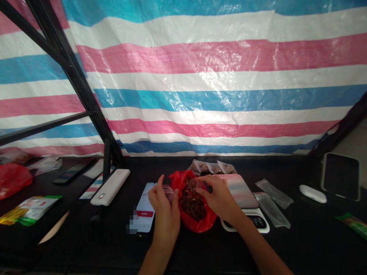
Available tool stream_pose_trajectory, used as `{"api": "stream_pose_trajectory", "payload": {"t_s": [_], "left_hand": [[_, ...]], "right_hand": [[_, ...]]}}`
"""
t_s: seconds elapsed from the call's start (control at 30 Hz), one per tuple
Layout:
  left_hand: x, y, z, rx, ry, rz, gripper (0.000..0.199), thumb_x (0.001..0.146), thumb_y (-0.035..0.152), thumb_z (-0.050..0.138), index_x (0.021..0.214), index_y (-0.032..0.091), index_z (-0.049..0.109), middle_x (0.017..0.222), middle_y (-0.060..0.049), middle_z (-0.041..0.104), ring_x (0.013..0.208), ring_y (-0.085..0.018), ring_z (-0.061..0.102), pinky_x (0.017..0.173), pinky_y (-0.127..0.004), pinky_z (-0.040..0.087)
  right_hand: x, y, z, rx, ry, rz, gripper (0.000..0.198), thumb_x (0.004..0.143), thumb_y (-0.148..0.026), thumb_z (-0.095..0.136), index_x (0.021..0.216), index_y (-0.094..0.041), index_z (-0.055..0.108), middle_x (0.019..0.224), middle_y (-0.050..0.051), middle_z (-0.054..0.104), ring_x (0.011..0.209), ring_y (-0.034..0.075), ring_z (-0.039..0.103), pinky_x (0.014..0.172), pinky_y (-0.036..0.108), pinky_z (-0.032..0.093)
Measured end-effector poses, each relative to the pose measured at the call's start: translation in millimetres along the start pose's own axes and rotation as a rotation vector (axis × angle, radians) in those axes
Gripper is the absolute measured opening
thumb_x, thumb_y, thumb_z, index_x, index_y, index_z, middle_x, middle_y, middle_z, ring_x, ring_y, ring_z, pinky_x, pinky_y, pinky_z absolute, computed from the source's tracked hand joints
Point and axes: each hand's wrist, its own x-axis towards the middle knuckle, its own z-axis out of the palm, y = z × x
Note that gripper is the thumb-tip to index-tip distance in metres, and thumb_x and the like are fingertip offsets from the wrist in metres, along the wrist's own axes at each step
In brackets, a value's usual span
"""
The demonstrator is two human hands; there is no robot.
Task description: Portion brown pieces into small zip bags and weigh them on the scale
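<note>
A red plastic bag (200,226) lies open on the dark table, full of brown dried pieces (192,204). My right hand (219,193) reaches over it, its fingers closed on a small clear round cup (194,184) just above the pieces. At the bag's left side, my left hand (166,200) is closed around a clear plastic bag (168,190), partly hidden by the fingers. Right of the red bag is a small scale (242,191) with a shiny plate and white base. Several small filled clear bags (213,167) stand in a row behind.
A lit phone (146,210) lies left of my left hand, and a white power bank (111,187) beyond it. Empty clear bags (272,210) and a white case (312,193) lie at right. A black metal frame (83,91) rises at left before a striped tarp (218,76).
</note>
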Motion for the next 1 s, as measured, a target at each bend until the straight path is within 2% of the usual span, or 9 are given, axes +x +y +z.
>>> {"api": "stream_pose_trajectory", "payload": {"t_s": [0.07,0.13,0.27,0.37,0.47,0.6,0.7,0.87,1.0], "left_hand": [[-4,3,-2,0.032,-0.024,0.080,0.066,0.094,0.041,0.057,0.152,0.017,0.036,0.127,-0.015,0.051,0.124,-0.032,0.050,0.111,-0.059,0.038],[-7,6,-4,-0.020,-0.121,0.121,0.067,0.097,0.042,0.053,0.156,0.021,0.029,0.134,-0.015,0.051,0.128,-0.030,0.050,0.112,-0.055,0.039],[-10,10,-5,-0.098,-0.286,0.080,0.063,0.097,0.039,0.054,0.155,0.026,0.032,0.133,-0.012,0.059,0.122,-0.027,0.059,0.110,-0.049,0.043],[-10,13,-4,-0.148,-0.336,0.063,0.063,0.096,0.037,0.058,0.153,0.027,0.034,0.128,-0.010,0.064,0.115,-0.025,0.064,0.106,-0.045,0.047],[-12,15,0,-0.181,-0.376,0.104,0.063,0.094,0.031,0.059,0.152,0.028,0.035,0.140,-0.011,0.059,0.127,-0.025,0.060,0.111,-0.044,0.045],[-16,13,5,-0.171,-0.359,0.152,0.063,0.091,0.025,0.059,0.151,0.026,0.036,0.149,-0.011,0.052,0.138,-0.027,0.050,0.117,-0.048,0.039],[-15,13,5,-0.126,-0.333,0.085,0.064,0.089,0.027,0.062,0.148,0.022,0.038,0.142,-0.013,0.055,0.131,-0.028,0.054,0.113,-0.051,0.042],[-12,15,-1,-0.017,-0.320,0.093,0.032,0.092,0.037,0.062,0.119,0.021,0.061,0.115,-0.010,0.066,0.110,-0.029,0.060,0.099,-0.051,0.048],[-11,14,-5,0.018,-0.267,0.112,0.035,0.092,0.038,0.061,0.124,0.023,0.060,0.117,-0.010,0.067,0.110,-0.030,0.060,0.100,-0.053,0.046]], "right_hand": [[-5,3,-4,0.051,0.061,-0.025,0.025,0.087,-0.020,0.068,0.111,-0.026,0.075,0.114,0.005,0.076,0.110,0.028,0.064,0.102,0.048,0.037],[-10,4,-9,0.129,0.117,-0.051,0.027,0.088,-0.022,0.067,0.114,-0.025,0.073,0.116,0.007,0.075,0.111,0.028,0.065,0.102,0.048,0.041],[-16,-3,-20,0.257,0.176,-0.142,0.031,0.090,-0.022,0.064,0.120,-0.025,0.069,0.118,0.007,0.074,0.111,0.025,0.066,0.102,0.044,0.048],[-21,-14,-24,0.201,0.192,-0.273,0.030,0.091,-0.017,0.063,0.120,-0.026,0.070,0.121,0.007,0.072,0.115,0.024,0.065,0.104,0.042,0.049],[-24,-22,-23,0.069,0.167,-0.409,0.034,0.095,-0.012,0.056,0.123,-0.024,0.069,0.127,0.008,0.071,0.118,0.024,0.064,0.104,0.042,0.050],[-27,-26,-23,-0.035,0.119,-0.536,0.043,0.097,-0.007,0.048,0.132,-0.023,0.066,0.135,0.010,0.068,0.119,0.024,0.063,0.101,0.041,0.054],[-29,-27,-24,-0.030,0.108,-0.577,0.046,0.095,-0.004,0.049,0.133,-0.023,0.066,0.134,0.009,0.068,0.117,0.023,0.063,0.101,0.040,0.054],[-30,-28,-20,-0.008,0.158,-0.621,0.048,0.094,-0.002,0.049,0.134,-0.024,0.066,0.129,0.009,0.069,0.112,0.023,0.064,0.096,0.039,0.055],[-27,-22,-18,-0.024,0.263,-0.550,0.048,0.094,-0.002,0.046,0.133,-0.024,0.065,0.132,0.010,0.067,0.118,0.023,0.061,0.100,0.041,0.052]]}}
